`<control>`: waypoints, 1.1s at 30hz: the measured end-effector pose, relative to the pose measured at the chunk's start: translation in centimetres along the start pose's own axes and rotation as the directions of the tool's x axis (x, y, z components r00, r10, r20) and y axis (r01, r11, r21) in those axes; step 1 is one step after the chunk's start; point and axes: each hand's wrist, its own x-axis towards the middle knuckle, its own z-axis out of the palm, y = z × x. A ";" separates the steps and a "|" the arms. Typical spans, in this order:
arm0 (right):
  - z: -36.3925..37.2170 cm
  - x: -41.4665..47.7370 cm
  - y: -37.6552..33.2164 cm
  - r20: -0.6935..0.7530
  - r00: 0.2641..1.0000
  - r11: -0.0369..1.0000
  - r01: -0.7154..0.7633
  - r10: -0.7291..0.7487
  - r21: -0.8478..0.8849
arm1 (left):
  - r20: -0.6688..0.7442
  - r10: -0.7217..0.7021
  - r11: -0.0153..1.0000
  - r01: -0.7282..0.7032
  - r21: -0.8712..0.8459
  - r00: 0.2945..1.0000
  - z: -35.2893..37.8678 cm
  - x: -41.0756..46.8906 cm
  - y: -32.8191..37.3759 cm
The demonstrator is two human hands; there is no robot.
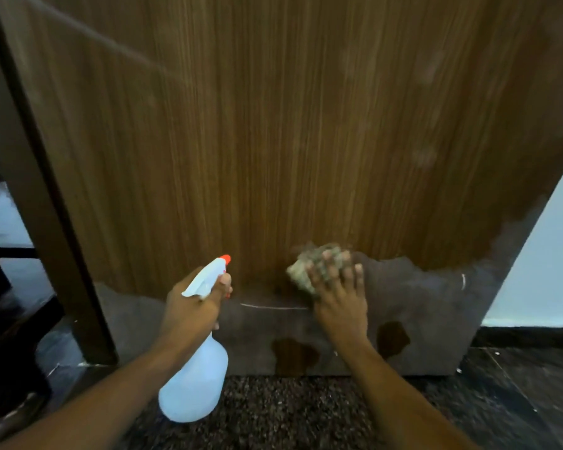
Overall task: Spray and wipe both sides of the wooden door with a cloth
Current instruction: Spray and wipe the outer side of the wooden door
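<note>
The wooden door (273, 125) fills the view, brown grain above and a dull grey worn band along its bottom with two darker patches. My left hand (189, 310) grips a white spray bottle (195, 384) by the neck, its orange nozzle pointing at the door's lower part. My right hand (338, 300) presses a crumpled greenish-grey cloth (312, 267) flat against the door, right at the upper edge of the grey band, fingers spread over it.
The dark door frame (46, 222) runs down the left side, with a dim room beyond it. A white wall (550, 254) shows at the right past the door's edge. Below is a dark speckled floor (290, 414).
</note>
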 end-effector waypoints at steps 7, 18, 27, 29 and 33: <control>-2.1 5.3 -2.7 -0.074 0.987 0.978 -0.129 0.142 0.164 | -0.034 0.030 1.000 -0.030 0.002 0.999 2.8 -0.1 -1.2; -2.8 3.5 3.4 0.027 0.672 0.632 -0.708 0.740 0.313 | 0.011 -0.002 1.000 0.002 0.015 1.000 7.4 -2.2 -3.0; 0.2 -2.5 7.6 0.090 0.450 0.378 -0.829 0.888 0.413 | 0.070 -0.006 1.000 0.005 0.018 0.998 11.5 -4.3 -3.2; -1.1 0.6 11.6 0.116 0.265 0.172 -0.845 0.957 0.507 | 0.087 -0.032 0.999 0.030 0.022 0.996 12.6 -4.7 -3.6; -2.7 1.8 12.4 0.008 0.561 0.509 -0.757 0.828 0.409 | 0.116 -0.048 0.999 0.045 0.024 0.992 14.2 -5.4 -4.4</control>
